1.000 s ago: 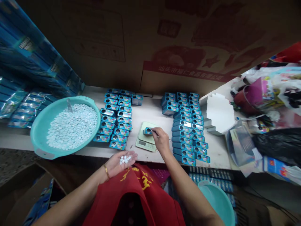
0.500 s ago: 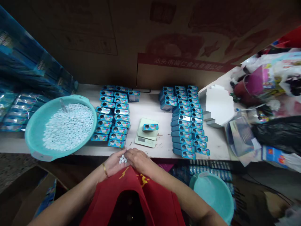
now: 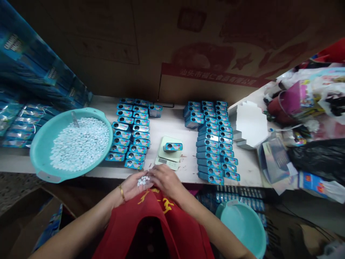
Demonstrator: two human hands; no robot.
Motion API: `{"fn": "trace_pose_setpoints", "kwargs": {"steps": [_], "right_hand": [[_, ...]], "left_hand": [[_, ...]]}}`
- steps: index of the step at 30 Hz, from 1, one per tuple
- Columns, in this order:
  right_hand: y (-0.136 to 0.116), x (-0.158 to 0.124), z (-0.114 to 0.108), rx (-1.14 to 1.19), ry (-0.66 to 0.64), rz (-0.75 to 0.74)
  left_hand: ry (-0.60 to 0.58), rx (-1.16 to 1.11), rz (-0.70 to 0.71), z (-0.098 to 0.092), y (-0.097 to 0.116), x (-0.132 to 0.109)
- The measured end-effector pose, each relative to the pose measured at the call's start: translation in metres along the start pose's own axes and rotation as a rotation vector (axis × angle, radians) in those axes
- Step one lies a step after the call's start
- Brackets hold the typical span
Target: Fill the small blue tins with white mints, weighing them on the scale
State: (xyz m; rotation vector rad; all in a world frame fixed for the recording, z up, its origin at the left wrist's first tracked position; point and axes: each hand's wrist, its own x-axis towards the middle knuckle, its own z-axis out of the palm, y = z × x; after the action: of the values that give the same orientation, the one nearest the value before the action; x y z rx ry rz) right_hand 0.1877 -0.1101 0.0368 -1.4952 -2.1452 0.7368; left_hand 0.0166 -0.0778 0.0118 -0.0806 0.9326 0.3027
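Tablets (image 3: 143,181), small and white, lie in a loose cluster on the cupped left hand (image 3: 129,187), which is open, palm up, at the front edge of the bench (image 3: 172,126), with a gold bangle (image 3: 121,192) on its wrist. The right hand (image 3: 166,181) has moved off the blue tin (image 3: 173,146) and come across to the left palm, its fingers bent down beside the tablets. Whether it has picked any up is hidden. The tin now sits alone and level on the pale green digital scale (image 3: 163,163), near the front edge of the bench, between two blocks of similar tins, the left rows (image 3: 129,136) and the right rows (image 3: 210,151). Towards the left end of the bench, a teal basin (image 3: 40,151) holds a large heap of tablets (image 3: 79,144), with a metal scoop (image 3: 75,119) standing in them. Stacked white card (image 3: 250,124) lies towards the right end.
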Motion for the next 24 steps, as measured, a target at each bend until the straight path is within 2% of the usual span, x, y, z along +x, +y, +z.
{"fn": "trace_pose_setpoints", "kwargs": {"steps": [2, 3, 5, 9, 13, 17, 19, 21, 24], "right_hand": [[0.022, 0.003, -0.019, -0.125, 0.172, 0.149], [0.036, 0.006, -0.028, -0.203, 0.217, 0.233], [0.061, 0.012, -0.042, -0.297, 0.181, 0.326], [0.096, 0.038, -0.055, -0.294, 0.021, 0.281], [0.110, 0.097, -0.051, -0.313, 0.092, 0.288], [0.119, 0.170, -0.032, -0.316, 0.155, 0.343], [0.122, 0.191, -0.023, -0.319, 0.176, 0.346], [0.129, 0.192, -0.023, -0.324, 0.205, 0.354], [0.147, 0.160, -0.041, -0.382, 0.326, 0.400]], "left_hand": [[0.035, 0.036, 0.000, -0.002, 0.001, -0.001], [0.045, 0.044, -0.001, -0.003, 0.002, -0.002], [0.058, 0.033, 0.011, -0.005, 0.004, -0.005], [0.076, -0.004, 0.060, -0.011, 0.009, -0.013], [0.124, -0.045, 0.113, -0.019, 0.014, -0.019], [0.202, -0.066, 0.150, -0.025, 0.015, -0.022], [0.225, -0.071, 0.155, -0.026, 0.016, -0.023], [0.238, -0.078, 0.159, -0.028, 0.017, -0.023], [0.239, -0.088, 0.161, -0.029, 0.020, -0.021]]}}
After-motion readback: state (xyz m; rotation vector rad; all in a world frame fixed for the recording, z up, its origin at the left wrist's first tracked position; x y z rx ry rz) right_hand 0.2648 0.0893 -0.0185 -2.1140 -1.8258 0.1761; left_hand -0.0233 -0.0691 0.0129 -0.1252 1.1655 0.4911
